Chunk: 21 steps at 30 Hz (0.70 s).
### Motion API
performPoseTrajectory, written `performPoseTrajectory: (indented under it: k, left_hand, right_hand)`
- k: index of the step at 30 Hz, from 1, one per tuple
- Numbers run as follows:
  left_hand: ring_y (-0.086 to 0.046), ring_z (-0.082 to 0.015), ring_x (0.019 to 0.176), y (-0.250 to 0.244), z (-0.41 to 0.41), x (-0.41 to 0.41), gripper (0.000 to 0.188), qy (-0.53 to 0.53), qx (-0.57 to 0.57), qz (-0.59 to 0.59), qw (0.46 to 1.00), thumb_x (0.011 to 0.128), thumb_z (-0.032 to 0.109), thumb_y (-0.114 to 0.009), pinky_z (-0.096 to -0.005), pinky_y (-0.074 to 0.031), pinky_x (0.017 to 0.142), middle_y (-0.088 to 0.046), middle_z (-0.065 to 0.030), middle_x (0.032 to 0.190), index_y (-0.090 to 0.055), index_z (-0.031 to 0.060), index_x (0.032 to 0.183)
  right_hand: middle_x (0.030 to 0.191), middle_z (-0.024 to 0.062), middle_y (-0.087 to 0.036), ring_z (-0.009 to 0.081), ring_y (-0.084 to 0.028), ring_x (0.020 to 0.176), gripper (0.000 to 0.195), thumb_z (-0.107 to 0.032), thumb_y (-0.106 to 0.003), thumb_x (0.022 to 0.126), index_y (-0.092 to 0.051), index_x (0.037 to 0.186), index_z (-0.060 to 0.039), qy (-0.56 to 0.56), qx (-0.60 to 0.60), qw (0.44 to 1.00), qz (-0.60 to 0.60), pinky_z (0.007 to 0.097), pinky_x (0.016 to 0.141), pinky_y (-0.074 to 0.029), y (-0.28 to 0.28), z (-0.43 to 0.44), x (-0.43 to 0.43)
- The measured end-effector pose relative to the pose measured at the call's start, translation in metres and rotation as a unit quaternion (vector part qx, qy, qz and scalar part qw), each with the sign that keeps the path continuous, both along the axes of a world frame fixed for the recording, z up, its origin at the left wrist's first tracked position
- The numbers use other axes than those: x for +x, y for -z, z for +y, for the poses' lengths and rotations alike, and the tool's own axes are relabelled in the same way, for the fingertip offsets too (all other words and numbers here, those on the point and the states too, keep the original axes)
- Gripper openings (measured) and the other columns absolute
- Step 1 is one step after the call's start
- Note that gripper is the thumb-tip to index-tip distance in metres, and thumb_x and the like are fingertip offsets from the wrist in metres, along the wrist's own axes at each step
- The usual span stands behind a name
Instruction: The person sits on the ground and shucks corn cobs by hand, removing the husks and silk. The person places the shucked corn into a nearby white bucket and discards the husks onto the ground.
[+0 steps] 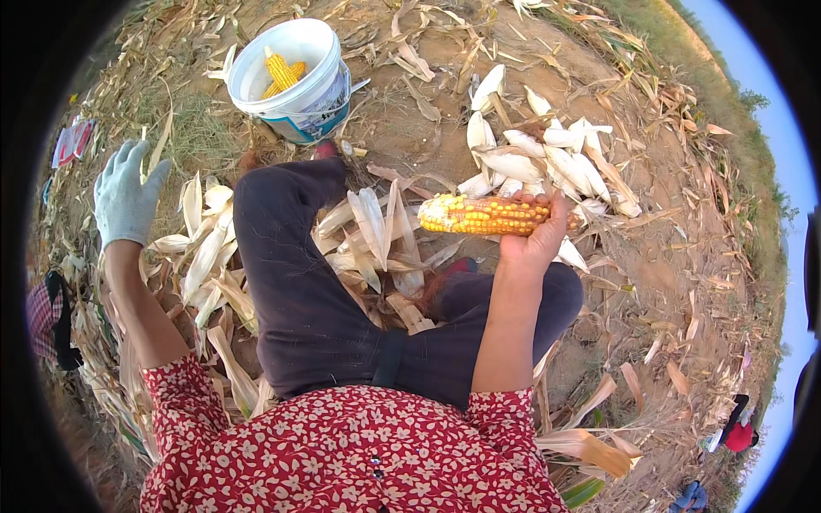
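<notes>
My bare right hand grips a husked ear of corn by one end. The yellow cob lies sideways, with a pale patch at its far left tip and some kernel rows gapped. My left hand, in a pale knit glove, is raised at the left with its fingers apart and holds nothing. A white plastic bucket with a printed side stands beyond my left foot, with a few husked yellow ears inside. Just beyond my right hand lies a pile of ears in pale husks.
Loose dry husks lie between my bent legs, and more husks lie beside my left leg. Dry leaves and stalks litter the bare soil. A person in plaid is at the far left edge; another person is far off at lower right.
</notes>
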State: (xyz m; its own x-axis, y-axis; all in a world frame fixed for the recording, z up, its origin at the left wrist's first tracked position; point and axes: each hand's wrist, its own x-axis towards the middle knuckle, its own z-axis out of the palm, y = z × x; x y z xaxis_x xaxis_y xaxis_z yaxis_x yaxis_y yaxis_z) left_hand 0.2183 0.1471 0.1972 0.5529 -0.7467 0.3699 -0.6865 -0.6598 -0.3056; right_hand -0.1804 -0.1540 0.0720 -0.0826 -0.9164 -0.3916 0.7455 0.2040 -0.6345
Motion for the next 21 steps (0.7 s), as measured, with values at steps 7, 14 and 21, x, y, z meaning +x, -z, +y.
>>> performPoseTrajectory:
  k: [7,14,21]
  left_hand:
    - [-0.052,-0.0351,0.13,0.105,-0.113,-0.216,0.084,0.372,-0.086,0.262,0.886,0.067,0.025,-0.084,-0.0493,-0.041,0.109,-0.055,-0.0134,0.138,-0.05,0.0097,0.142]
    - [-0.068,-0.0304,0.07,0.148,-0.117,-0.226,0.035,0.267,0.048,0.549,0.791,0.076,0.021,-0.074,-0.0446,-0.056,0.068,-0.07,-0.014,0.082,-0.064,0.0063,0.107]
    - [-0.052,-0.0131,0.045,0.156,-0.042,-0.293,0.05,-0.05,-0.06,0.934,-0.349,0.085,0.034,-0.071,-0.0221,-0.042,0.039,-0.06,-0.0105,0.071,-0.056,-0.0034,0.116]
  right_hand:
    - [0.072,0.0029,-0.054,0.0198,-0.059,0.067,0.025,-0.026,-0.064,0.098,-0.051,0.083,-0.011,-0.115,0.19,0.97,-0.096,0.0459,0.074,-0.055,0.004,0.033,0.045]
    - [0.07,0.0019,-0.056,0.0185,-0.06,0.068,0.018,-0.017,-0.071,0.091,-0.056,0.082,-0.0107,-0.163,0.101,0.981,-0.027,0.0424,0.077,-0.056,0.021,0.051,0.027]
    - [0.081,-0.001,-0.059,0.0119,-0.061,0.073,0.028,-0.034,-0.068,0.097,-0.054,0.103,-0.0101,-0.454,-0.068,0.777,-0.431,0.0376,0.075,-0.056,0.015,0.076,0.027]
